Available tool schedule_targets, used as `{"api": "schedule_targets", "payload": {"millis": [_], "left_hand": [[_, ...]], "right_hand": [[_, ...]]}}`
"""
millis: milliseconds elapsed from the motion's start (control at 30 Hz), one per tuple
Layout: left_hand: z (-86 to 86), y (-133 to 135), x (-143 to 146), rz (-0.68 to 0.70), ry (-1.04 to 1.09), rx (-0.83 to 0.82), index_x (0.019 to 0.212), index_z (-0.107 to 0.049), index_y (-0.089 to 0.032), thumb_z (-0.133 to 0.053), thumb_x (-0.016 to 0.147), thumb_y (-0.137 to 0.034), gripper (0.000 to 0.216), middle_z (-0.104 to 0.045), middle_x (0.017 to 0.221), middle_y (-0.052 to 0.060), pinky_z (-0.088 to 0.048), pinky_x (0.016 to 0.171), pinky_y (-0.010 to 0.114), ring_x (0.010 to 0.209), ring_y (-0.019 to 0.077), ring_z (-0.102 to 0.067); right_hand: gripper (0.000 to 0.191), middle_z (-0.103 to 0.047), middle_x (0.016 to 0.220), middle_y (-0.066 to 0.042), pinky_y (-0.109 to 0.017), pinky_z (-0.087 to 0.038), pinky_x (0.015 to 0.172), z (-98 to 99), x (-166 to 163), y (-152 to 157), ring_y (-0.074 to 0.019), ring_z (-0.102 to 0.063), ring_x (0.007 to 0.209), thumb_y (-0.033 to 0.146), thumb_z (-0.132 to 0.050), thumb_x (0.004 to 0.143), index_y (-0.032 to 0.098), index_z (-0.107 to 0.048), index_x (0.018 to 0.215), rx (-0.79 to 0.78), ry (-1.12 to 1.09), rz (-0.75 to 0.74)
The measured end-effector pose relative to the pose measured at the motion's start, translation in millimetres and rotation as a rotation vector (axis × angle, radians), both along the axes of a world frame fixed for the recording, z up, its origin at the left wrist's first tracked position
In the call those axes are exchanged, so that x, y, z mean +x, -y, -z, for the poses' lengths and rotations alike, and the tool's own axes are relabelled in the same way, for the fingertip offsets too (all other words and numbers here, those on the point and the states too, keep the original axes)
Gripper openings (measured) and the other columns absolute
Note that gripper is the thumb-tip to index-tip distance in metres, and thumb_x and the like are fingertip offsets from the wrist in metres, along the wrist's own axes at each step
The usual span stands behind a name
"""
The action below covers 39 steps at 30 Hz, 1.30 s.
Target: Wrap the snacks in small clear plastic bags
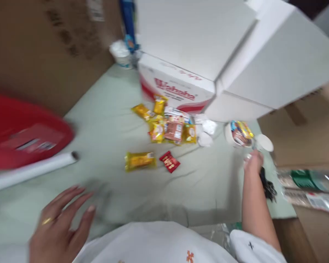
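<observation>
L hand (63, 223) hangs low over table (208, 175), fingers spread loosely; R hand (253, 160), stretched well out, is right by tub (229, 136) w/ sweets (241, 132). Blurred: can't tell its fingers' grip.

Soft light casts faint shadows on the table (104, 117), and blur smears the outer edges most

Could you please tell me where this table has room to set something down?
Between the large red item and the long yellow packet; also between the small red packet and the right hand. Crowded: before the Wahaha box and around the white tub.
</observation>
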State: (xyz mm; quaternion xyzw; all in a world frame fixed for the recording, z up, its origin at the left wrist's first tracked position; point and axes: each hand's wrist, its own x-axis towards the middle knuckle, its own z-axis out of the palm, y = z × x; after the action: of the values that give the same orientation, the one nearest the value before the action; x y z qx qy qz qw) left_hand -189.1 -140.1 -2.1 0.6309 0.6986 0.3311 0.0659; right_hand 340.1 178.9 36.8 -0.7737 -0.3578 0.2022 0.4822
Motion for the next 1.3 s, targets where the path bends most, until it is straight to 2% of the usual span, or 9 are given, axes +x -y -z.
{"api": "schedule_targets", "payload": {"millis": [100, 233, 333, 467, 567, 700, 800, 1033, 1300], "left_hand": [[-2.2, -14, 26, -0.108, -0.056, 0.075, 0.121, -0.064, -0.030, -0.053, 0.097, -0.026, 0.027, -0.065, 0.125, 0.004, -0.055, 0.102, 0.050, 0.122, 0.0303, -0.063], [13.4, -47, 27, -0.241, -0.191, -0.027, 0.133, -0.063, -0.020, -0.061, 0.095, -0.035, 0.041, -0.059, 0.140, 0.018, -0.048, 0.106, 0.056, 0.132, 0.0355, -0.055], [20.2, -84, 30, 0.016, -0.205, -0.135, 0.140, -0.060, -0.025, -0.057, 0.097, -0.029, 0.043, -0.058, 0.147, 0.015, -0.045, 0.109, 0.055, 0.137, 0.0321, -0.052], [12.3, -152, 55, 0.153, -0.185, -0.205, 0.135, -0.065, -0.024, -0.047, 0.096, -0.011, 0.045, -0.065, 0.140, 0.014, -0.045, 0.109, 0.054, 0.137, 0.0303, -0.053], [-0.9, -178, 77, 0.067, -0.087, -0.067, 0.129, -0.067, -0.019, -0.056, 0.091, -0.015, 0.040, -0.053, 0.151, 0.018, -0.040, 0.114, 0.060, 0.147, 0.0366, -0.040], [-5.9, -138, 88, 0.191, 0.245, 0.071, 0.120, -0.069, -0.018, -0.053, 0.095, -0.022, 0.030, -0.065, 0.129, 0.014, -0.048, 0.109, 0.047, 0.127, 0.0265, -0.057], [-2.8, -88, 88, 0.329, 0.532, -0.149, 0.104, -0.072, -0.019, -0.051, 0.099, -0.030, 0.025, -0.071, 0.095, 0.007, -0.056, 0.080, 0.032, 0.086, 0.0179, -0.066], [0.5, -69, 97, 0.170, 1.150, -0.396, 0.103, -0.065, -0.017, -0.068, 0.085, -0.056, 0.042, -0.066, 0.081, 0.002, -0.046, 0.051, 0.023, 0.066, 0.0144, -0.061], [12.5, -61, 93, 0.086, 0.910, -0.206, 0.094, -0.074, -0.019, -0.064, 0.092, -0.034, 0.019, -0.066, 0.080, 0.002, -0.050, 0.065, 0.026, 0.067, 0.0130, -0.060]], "right_hand": [[0.028, -0.057, 0.083, -0.001, -0.033, -0.048, 0.061, 18.7, -46, 57, -0.0202, -0.056, 0.073, 0.048, -0.057, 0.091, 0.023, -0.060, 0.104, 0.032, 0.066, -0.081], [0.044, -0.064, 0.119, -0.012, -0.046, -0.054, 0.090, 43.9, -136, 137, -0.0300, -0.061, 0.106, 0.049, -0.073, 0.085, 0.025, -0.067, 0.122, 0.039, 0.354, -0.942], [0.041, -0.055, 0.142, -0.013, -0.049, -0.052, 0.101, 50.7, -208, 148, -0.0320, -0.055, 0.123, 0.038, -0.069, 0.090, 0.031, -0.067, 0.131, 0.077, 0.406, -1.289], [0.031, -0.059, 0.137, -0.013, -0.055, -0.045, 0.108, 42.8, -233, 103, -0.0333, -0.053, 0.125, 0.034, -0.066, 0.089, 0.028, -0.074, 0.119, 0.088, 0.320, -1.173], [0.040, -0.060, 0.133, -0.011, -0.053, -0.046, 0.107, 25.4, -213, 92, -0.0304, -0.056, 0.122, 0.040, -0.067, 0.086, 0.025, -0.069, 0.122, 0.129, -0.124, -0.960], [0.029, -0.067, 0.121, -0.006, -0.041, -0.057, 0.087, 10.4, -203, 125, -0.0221, -0.067, 0.099, 0.036, -0.067, 0.082, 0.027, -0.065, 0.109, 0.054, -0.630, -0.815], [0.031, -0.070, 0.112, -0.004, -0.034, -0.057, 0.082, 14.1, -221, 159, -0.0195, -0.068, 0.094, 0.030, -0.081, 0.075, 0.026, -0.066, 0.102, -0.087, -0.858, -0.710], [0.035, -0.074, 0.100, -0.002, -0.031, -0.054, 0.086, 25.7, -269, 195, -0.0176, -0.066, 0.090, 0.036, -0.085, 0.080, 0.026, -0.072, 0.111, -0.203, -0.712, -0.923], [0.033, -0.071, 0.089, -0.003, -0.028, -0.051, 0.069, 25.5, -264, 181, -0.0158, -0.059, 0.075, 0.049, -0.083, 0.079, 0.022, -0.077, 0.097, -0.352, -0.621, -1.033]]}}
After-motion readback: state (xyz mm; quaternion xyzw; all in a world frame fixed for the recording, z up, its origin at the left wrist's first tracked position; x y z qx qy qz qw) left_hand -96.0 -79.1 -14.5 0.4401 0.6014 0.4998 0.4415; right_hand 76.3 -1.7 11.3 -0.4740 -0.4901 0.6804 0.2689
